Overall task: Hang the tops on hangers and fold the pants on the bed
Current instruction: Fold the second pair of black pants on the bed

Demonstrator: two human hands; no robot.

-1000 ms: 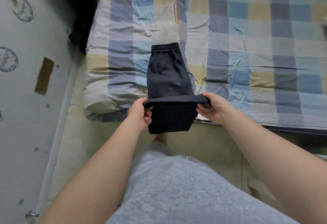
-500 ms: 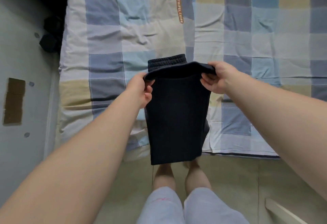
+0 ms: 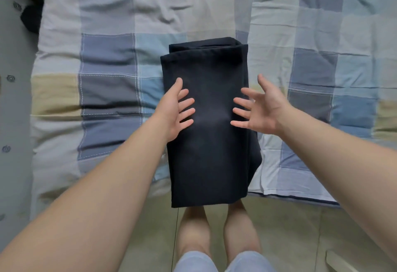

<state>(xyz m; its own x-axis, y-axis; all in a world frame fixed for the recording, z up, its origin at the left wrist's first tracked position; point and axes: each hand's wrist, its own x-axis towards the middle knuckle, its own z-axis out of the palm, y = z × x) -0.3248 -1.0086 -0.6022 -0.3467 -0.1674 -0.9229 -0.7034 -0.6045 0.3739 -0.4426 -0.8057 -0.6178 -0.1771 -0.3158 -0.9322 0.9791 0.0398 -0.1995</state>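
Folded dark pants (image 3: 206,125) lie on the checked quilt (image 3: 107,91), near end overhanging the bed's edge. Left hand (image 3: 175,110) and right hand (image 3: 260,110) spread open, empty, possibly just above the cloth; bare quilt lies either side.

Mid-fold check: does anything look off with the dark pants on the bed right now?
Slightly. The folded dark pants overhang the near edge of the bed, their lower end past the mattress above the floor. The layers are uneven at the far end and right side. Both hands, left hand and right hand, are open.
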